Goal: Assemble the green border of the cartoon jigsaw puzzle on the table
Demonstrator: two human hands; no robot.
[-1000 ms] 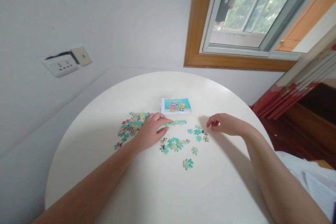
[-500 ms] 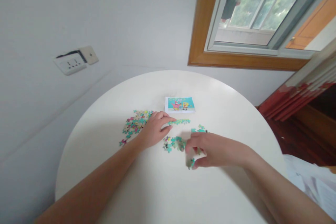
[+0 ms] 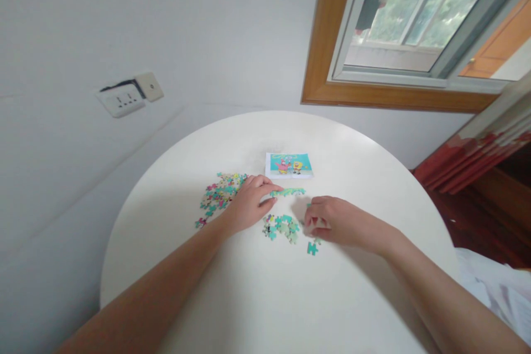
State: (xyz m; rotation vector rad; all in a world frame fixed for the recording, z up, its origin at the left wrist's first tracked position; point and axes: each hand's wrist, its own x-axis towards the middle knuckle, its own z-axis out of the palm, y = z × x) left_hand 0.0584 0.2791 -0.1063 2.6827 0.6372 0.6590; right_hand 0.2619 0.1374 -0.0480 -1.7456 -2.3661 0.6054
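My left hand (image 3: 254, 202) lies on the table with its fingers stretched out. Its index fingertip touches the left end of a narrow strip of joined jigsaw pieces (image 3: 292, 192). Beside that hand, on the left, is a heap of loose jigsaw pieces (image 3: 219, 193) in teal, pink, yellow and cream. My right hand (image 3: 334, 220) is curled low over the table, thumb and fingers bent inward; what lies at its fingertips is hidden. A small cluster of pieces (image 3: 284, 227) sits left of it. Just below it lies a single teal piece (image 3: 312, 249), with a pale one partly under the hand.
Behind the strip rests a small picture card (image 3: 290, 166) with cartoon figures. The round white table (image 3: 265, 298) stands against a wall with a socket (image 3: 124, 99) and a wood-framed window (image 3: 311, 77). White cloth or paper (image 3: 493, 282) shows at lower right.
My right hand has moved up and slightly right, away from the teal piece, which now lies uncovered. The left hand keeps its place at the strip. The view has shifted slightly.
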